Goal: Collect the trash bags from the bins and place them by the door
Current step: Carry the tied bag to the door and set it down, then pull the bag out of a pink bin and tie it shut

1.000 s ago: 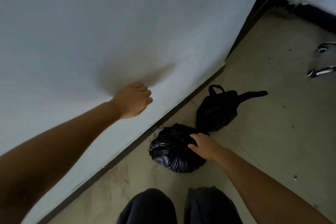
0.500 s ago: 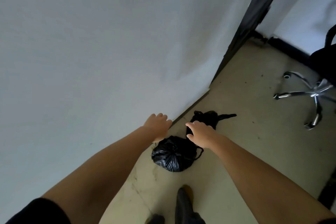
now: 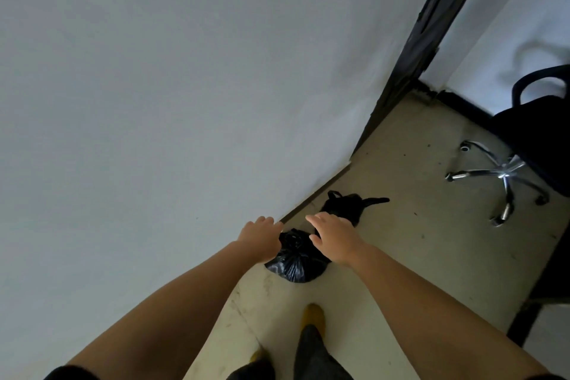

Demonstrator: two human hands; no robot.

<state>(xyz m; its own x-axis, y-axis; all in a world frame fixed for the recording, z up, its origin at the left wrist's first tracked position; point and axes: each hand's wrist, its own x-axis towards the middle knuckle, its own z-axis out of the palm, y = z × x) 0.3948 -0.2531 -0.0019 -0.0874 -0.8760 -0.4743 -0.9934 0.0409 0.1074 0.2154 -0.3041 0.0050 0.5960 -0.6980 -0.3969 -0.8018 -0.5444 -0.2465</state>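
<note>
Now that the right hand has let go of the tied trash bag it was touching a second ago, both hands hang above the floor with nothing in them. Its fingers are spread and relaxed, lifted clear of the plastic. The left hand, which was braced on the white wall a second ago, has come off it and hovers over the bag's near edge, fingers loosely curled and empty. The view has risen too, so the person seems to be straightening up. That bag sits on the floor at the foot of the wall, and a second black bag lies just beyond it, nearer the dark door frame. An office chair stands well apart on the right. I judge this drop finished: two bags are set by the door, and the next move is probably to fetch any bags left in other bins.
</note>
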